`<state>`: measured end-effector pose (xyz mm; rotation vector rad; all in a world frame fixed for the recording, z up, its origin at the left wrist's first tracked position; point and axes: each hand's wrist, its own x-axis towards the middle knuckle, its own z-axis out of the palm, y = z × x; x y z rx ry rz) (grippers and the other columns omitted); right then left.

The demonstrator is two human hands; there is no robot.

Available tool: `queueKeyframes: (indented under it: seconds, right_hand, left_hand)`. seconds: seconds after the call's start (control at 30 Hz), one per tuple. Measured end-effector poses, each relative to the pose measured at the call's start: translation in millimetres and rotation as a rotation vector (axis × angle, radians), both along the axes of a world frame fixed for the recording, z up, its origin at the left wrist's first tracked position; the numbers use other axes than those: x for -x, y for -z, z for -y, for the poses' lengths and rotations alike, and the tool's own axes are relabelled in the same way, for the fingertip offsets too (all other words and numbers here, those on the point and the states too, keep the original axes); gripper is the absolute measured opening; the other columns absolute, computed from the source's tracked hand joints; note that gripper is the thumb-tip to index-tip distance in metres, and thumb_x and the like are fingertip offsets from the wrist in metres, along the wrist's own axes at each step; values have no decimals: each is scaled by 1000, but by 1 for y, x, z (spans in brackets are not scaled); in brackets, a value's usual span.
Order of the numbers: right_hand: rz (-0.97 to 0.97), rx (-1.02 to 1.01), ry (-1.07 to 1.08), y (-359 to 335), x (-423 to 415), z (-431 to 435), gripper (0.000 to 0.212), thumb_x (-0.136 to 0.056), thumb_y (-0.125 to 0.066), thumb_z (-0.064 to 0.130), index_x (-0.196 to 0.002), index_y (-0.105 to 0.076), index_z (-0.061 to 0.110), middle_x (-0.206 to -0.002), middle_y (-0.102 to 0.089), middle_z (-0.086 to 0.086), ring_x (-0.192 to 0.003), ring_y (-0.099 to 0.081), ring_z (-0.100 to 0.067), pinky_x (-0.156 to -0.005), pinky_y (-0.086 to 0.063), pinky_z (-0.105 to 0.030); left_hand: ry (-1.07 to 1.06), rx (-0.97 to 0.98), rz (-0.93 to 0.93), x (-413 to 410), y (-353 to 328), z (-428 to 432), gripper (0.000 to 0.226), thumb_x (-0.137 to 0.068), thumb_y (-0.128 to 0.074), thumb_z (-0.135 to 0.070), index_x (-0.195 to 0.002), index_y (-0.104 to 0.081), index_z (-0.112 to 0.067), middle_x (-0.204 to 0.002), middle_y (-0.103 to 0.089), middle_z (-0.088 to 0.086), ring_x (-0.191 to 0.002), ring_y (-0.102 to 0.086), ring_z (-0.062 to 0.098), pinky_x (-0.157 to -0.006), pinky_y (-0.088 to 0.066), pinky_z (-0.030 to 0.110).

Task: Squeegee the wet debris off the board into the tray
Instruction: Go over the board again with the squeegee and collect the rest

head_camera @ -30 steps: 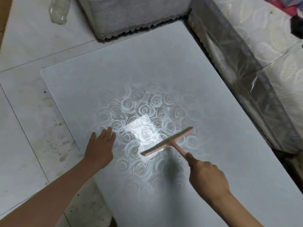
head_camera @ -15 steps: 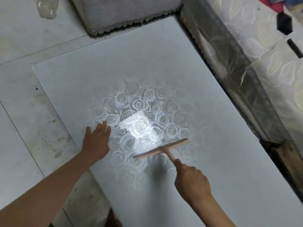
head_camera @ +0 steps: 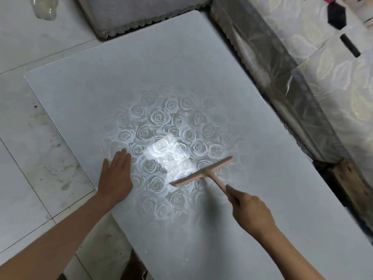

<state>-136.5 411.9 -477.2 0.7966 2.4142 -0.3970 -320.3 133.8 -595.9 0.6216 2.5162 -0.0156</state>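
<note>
Pink squeegee (head_camera: 201, 172) clamped in my right hand (head_camera: 250, 211), blade on the rose-patterned board (head_camera: 141, 57); at its nine o'clock my left hand (head_camera: 116, 176) lies flat, fingers straight.

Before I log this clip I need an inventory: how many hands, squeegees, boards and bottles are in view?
Hands: 2 (left hand, right hand)
Squeegee: 1
Board: 1
Clear bottle: 1, partly cut off by the top edge of the picture
Total: 5
</note>
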Motion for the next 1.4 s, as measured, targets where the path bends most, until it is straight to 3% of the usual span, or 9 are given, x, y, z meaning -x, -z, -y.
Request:
queueKeyframes:
  seconds: [0.13,0.33,0.43,0.57,0.8,0.93,1.23,1.3,1.4]
  right_hand:
    - [27,111,31,-12,-66,-46,43,-100,-35,41,-141,-30,52,-110,-66,4,-105,-59,-24,-83,-47,-35]
    - [105,52,-160,-9,-162,-99,46,-97,-36,50,-136,-16,62,-86,-51,11,-83,-59,-8,-71,-44,-16]
    - [88,50,-212,16,-177,-91,53,-97,-44,40,-142,-18,50,-80,-42,10,-74,-60,-14,-60,-42,-22]
    - [-23,104,-325,51,-138,-63,58,-100,-32,33,-138,7,53,-88,-39,10,-85,-59,-18,-64,-39,-28]
    - [-120,92,-521,36,-116,-123,53,-98,-40,38,-140,-17,59,-82,-45,14,-81,-62,-17,-63,-46,-31]
    - [-15,14,-530,32,-127,-156,46,-99,-27,46,-138,-14,64,-77,-39,15,-83,-59,-12,-63,-41,-21]
    - [-158,79,-845,47,-11,-109,45,-98,-31,45,-138,-20,63,-96,-54,13,-95,-60,-15,-70,-42,-29]
    - [-131,20,-861,31,-2,-148,44,-97,-34,46,-136,-23,63,-86,-48,18,-92,-59,-11,-68,-41,-25]
    - [4,-81,-801,18,22,-179,42,-99,-33,41,-136,-28,62,-76,-40,20,-86,-53,-7,-67,-36,-21]
  left_hand:
    - [5,-21,4,-30,-10,-9,68,-87,-37,-7,-151,-13,-5,-160,-3,8,-148,-3,23,-117,-8,47]
    - [16,70,47,-68,-19,-15,69,-90,-38,-13,-151,-7,-8,-160,6,8,-148,3,23,-118,-6,46]
    - [49,120,56,-84,-20,-15,70,-91,-39,-16,-152,-4,-9,-160,7,8,-148,3,23,-118,-6,45]
    - [23,147,32,-105,-18,-13,67,-88,-40,-14,-149,-13,-8,-159,0,9,-148,-4,24,-118,-12,45]
    - [-87,148,34,-129,-23,-6,66,-90,-39,-15,-150,-11,-6,-159,0,12,-148,-1,26,-119,-12,43]
    - [-255,101,44,-135,-29,6,61,-88,-40,-12,-146,-21,-2,-155,-15,20,-144,-14,33,-114,-22,43]
    - [-828,-92,260,-140,-13,23,74,-94,-46,-17,-152,-2,-3,-157,-15,17,-143,-21,32,-112,-27,42]
    - [-931,-131,319,-138,-7,27,71,-94,-49,-19,-151,-9,-3,-154,-24,20,-138,-31,35,-104,-37,41]
    - [-1065,-206,338,-133,0,31,53,-94,-51,-18,-143,-35,-4,-134,-52,16,-107,-53,31,-72,-47,31]
